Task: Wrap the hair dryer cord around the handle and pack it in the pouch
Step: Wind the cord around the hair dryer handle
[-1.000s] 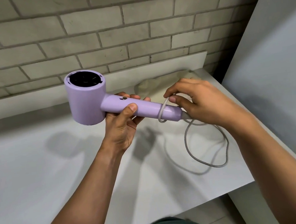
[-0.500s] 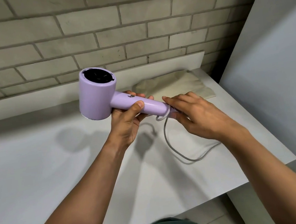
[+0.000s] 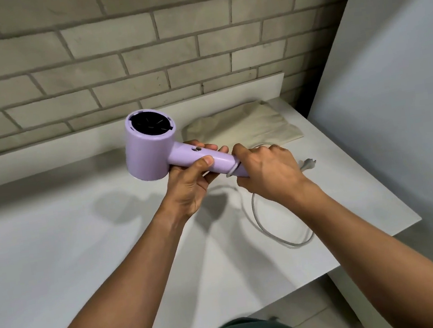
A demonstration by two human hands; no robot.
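A white, smooth bench [image 3: 58, 267] stands against a wall of pale grey-beige brick [image 3: 139, 50], with a low white upstand along its back edge and a plain grey panel [image 3: 392, 85] rising past its right edge. At the back right corner a flat cream cloth pouch [image 3: 254, 125] lies on the surface.

Above the middle of the bench the left hand [image 3: 190, 183] is closed round the handle of a lilac plastic hair dryer [image 3: 152, 147], thumb on top, with the barrel's dark open end facing up. The right hand [image 3: 266, 173] is curled round the handle's lower end, where a turn of the grey cord [image 3: 270, 228] shows against the lilac; whether the fingers pinch the cord itself cannot be told. The rest of the cord sags in a loop toward the right edge, and its plug [image 3: 307, 164] lies near that edge, just behind the right hand.

The left half and front of the bench are bare.
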